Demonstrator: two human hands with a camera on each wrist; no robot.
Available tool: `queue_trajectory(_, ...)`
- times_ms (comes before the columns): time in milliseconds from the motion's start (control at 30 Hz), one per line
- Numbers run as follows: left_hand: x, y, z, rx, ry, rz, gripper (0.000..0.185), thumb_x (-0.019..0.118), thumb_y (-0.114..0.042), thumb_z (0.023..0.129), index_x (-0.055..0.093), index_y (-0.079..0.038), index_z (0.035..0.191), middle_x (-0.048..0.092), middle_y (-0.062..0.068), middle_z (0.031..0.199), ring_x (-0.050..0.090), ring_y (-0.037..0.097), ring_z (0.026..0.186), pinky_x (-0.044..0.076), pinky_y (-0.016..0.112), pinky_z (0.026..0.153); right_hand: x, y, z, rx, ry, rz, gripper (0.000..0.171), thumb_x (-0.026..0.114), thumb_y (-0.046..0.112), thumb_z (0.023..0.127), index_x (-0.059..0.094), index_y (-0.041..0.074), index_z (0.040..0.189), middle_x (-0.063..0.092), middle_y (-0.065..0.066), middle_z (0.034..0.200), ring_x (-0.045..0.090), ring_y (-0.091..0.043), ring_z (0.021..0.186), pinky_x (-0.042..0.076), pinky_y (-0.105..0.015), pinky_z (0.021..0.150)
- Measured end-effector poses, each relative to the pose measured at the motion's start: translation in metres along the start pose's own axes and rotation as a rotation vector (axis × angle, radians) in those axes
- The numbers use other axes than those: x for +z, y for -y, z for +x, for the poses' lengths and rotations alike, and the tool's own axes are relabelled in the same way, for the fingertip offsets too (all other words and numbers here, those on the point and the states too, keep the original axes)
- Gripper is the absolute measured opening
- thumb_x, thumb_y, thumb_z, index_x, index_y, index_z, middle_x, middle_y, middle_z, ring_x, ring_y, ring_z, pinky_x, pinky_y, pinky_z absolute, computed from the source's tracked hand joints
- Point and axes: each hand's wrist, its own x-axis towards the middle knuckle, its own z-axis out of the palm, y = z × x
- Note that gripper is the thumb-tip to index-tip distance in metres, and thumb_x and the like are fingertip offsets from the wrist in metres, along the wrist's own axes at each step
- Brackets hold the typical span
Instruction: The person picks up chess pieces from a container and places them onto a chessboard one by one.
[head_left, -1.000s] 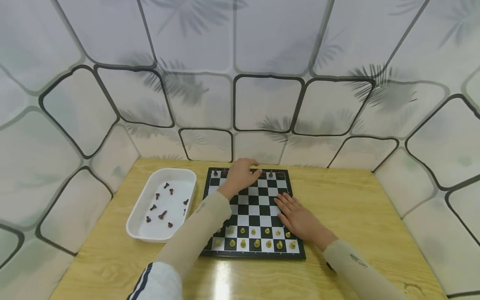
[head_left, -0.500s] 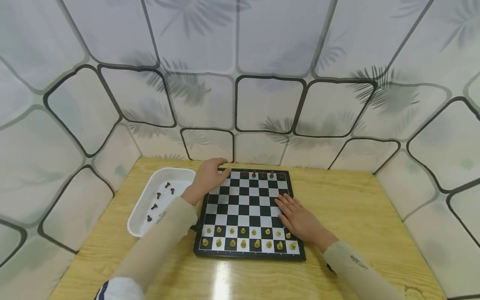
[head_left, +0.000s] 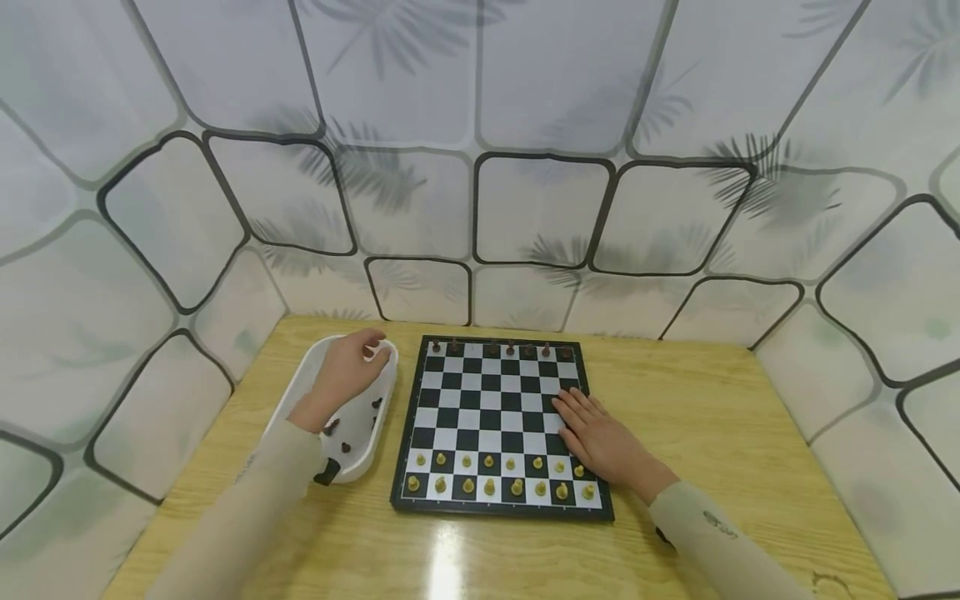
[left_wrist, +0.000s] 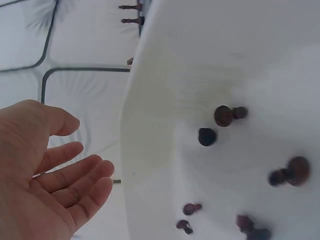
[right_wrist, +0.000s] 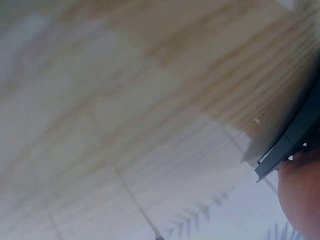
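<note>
My left hand hovers empty, fingers relaxed, over the white tray of dark pieces; my right hand lies flat on the chessboard.

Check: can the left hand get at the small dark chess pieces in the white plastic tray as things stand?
Probably yes. The left hand hangs open over the white plastic tray; the small dark chess pieces lie loose and uncovered below it.
</note>
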Motion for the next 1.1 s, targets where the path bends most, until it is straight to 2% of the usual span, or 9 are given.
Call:
queue_trajectory(133,-0.015,0.013,-0.013,-0.023,0.014,0.014,0.037,0.061,-0.016,0.103,0.066,0.006,0.132,0.074,0.029,0.117,0.074,0.042,0.099,0.06,0.055,0.085,0.001,-0.001,0.0,0.003,0.008,0.002,0.06,0.045,0.037,0.112,0.039,0.004,0.162,0.037,-0.016,0.17,0.028,-0.037,0.16,0.027,-0.055,0.129)
queue_trajectory(333,-0.032,0.028,-0.024,-0.05,0.09,0.023,0.04,0.061,-0.016,0.103,0.063,0.008,0.135,0.073,0.03,0.115,0.075,0.042,0.098,0.062,0.052,0.079,0.001,-0.001,0.001,0.001,0.004,0.006,0.06,0.045,0.037,0.112,0.038,0.004,0.162,0.036,-0.015,0.17,0.028,-0.036,0.161,0.027,-0.055,0.129)
queue_trajectory(533,-0.04,0.042,-0.031,-0.048,0.13,0.048,0.04,0.064,-0.014,0.102,0.063,0.01,0.134,0.075,0.029,0.11,0.075,0.042,0.095,0.062,0.049,0.074,0.002,-0.001,0.001,0.006,0.008,0.002,0.061,0.045,0.037,0.112,0.038,0.004,0.162,0.036,-0.015,0.17,0.028,-0.037,0.161,0.027,-0.055,0.13)
queue_trajectory(733,-0.044,0.049,-0.038,-0.069,0.194,0.044,0.038,0.069,-0.011,0.098,0.064,0.009,0.131,0.075,0.028,0.11,0.074,0.04,0.096,0.062,0.047,0.075,0.0,0.001,0.0,0.01,0.008,0.005,0.06,0.045,0.037,0.112,0.038,0.004,0.162,0.037,-0.015,0.17,0.028,-0.037,0.16,0.027,-0.054,0.13)
queue_trajectory(900,-0.049,0.051,-0.048,-0.083,0.251,0.056,0.031,0.072,-0.012,0.096,0.07,0.007,0.121,0.075,0.023,0.104,0.072,0.035,0.094,0.061,0.047,0.079,-0.001,0.002,0.0,0.005,0.005,-0.009,0.059,0.046,0.036,0.112,0.039,0.004,0.162,0.038,-0.016,0.169,0.03,-0.038,0.16,0.028,-0.055,0.129)
queue_trajectory(1000,-0.051,0.054,-0.055,-0.076,0.302,0.071,0.022,0.075,-0.013,0.094,0.073,0.004,0.108,0.075,0.015,0.095,0.069,0.027,0.087,0.059,0.041,0.075,0.0,0.001,0.0,0.0,-0.003,-0.018,0.059,0.046,0.036,0.112,0.04,0.003,0.161,0.039,-0.017,0.169,0.03,-0.038,0.159,0.029,-0.055,0.129)
queue_trajectory(1100,-0.052,0.056,-0.06,-0.1,0.381,0.07,0.016,0.078,-0.016,0.094,0.074,-0.002,0.099,0.073,0.007,0.09,0.064,0.019,0.081,0.055,0.033,0.068,0.002,0.0,-0.001,0.002,-0.008,-0.022,0.059,0.046,0.036,0.112,0.04,0.004,0.162,0.039,-0.016,0.169,0.03,-0.037,0.16,0.028,-0.054,0.129)
